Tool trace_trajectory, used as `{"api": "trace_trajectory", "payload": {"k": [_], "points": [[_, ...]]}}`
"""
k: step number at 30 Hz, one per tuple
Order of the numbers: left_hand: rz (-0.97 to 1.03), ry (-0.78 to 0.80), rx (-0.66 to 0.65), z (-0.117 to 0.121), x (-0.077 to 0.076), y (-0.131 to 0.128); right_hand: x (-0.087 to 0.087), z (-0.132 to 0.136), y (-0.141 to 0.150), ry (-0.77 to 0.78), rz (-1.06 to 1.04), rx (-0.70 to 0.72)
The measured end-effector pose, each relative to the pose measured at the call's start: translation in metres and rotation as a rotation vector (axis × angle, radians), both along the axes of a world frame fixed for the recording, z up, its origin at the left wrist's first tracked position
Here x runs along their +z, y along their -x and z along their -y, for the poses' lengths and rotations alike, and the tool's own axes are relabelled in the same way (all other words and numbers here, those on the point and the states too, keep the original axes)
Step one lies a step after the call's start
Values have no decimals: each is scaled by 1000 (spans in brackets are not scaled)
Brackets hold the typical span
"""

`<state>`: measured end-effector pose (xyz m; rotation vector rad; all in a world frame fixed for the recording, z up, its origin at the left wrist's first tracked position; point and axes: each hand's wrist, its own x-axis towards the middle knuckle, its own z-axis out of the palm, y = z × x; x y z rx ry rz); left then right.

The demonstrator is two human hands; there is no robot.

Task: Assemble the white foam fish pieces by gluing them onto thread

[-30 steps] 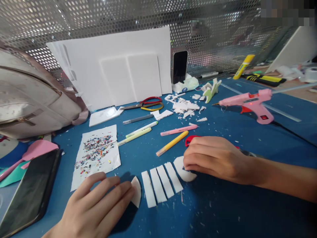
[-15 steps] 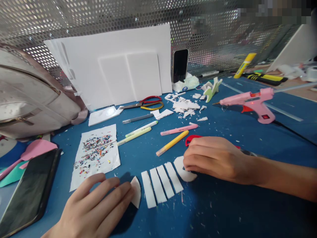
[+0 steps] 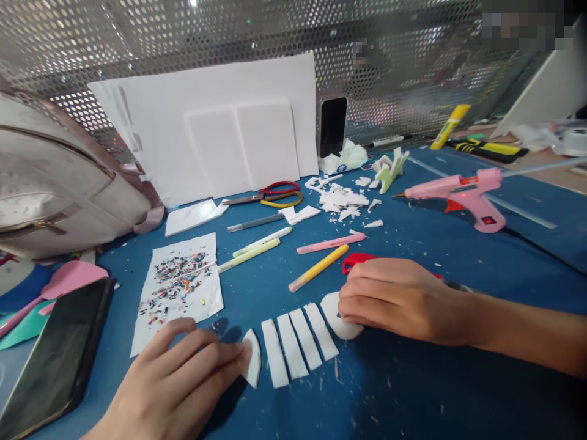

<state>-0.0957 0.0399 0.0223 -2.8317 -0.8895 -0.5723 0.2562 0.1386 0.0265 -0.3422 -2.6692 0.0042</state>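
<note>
My left hand (image 3: 169, 379) has its fingers drawn together, the fingertips on a small white foam piece (image 3: 253, 359) with one curved edge. Several narrow white foam strips (image 3: 292, 345) lie side by side to the right of that piece, with thin gaps between them. At the other end of the row is a larger white foam piece (image 3: 345, 327) with a rounded edge, partly covered by my right hand (image 3: 403, 299). The right hand's fingers are curled and closed on this piece; its thumb is hidden. Behind the right hand a red-handled tool (image 3: 358, 261) is mostly covered.
A pink glue gun (image 3: 463, 192) stands at right with its cord. Markers, scissors (image 3: 275, 194) and foam scraps (image 3: 342, 198) lie behind the strips. Left are a paper with colourful bits (image 3: 211, 299), a phone (image 3: 55, 354) and a bag (image 3: 68, 177). White boards (image 3: 151, 128) lean at the back.
The fingers of my left hand have drawn closer together at the small curved piece. My right hand stays almost in place; the foam pieces keep their arrangement. The view has shifted slightly.
</note>
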Motion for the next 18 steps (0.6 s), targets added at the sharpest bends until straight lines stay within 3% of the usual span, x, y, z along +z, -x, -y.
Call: {"api": "trace_trajectory", "payload": {"k": [8, 13, 16, 18], "points": [[-6, 52, -39, 0, 6, 1, 7, 4, 2, -110, 52, 25], [20, 67, -68, 0, 6, 0, 18, 11, -1, -97, 65, 2], [42, 52, -59, 2, 3, 1, 25, 13, -20, -61, 34, -136], [41, 57, -46, 3, 2, 2, 30, 11, -46, 19, 34, -343]]}}
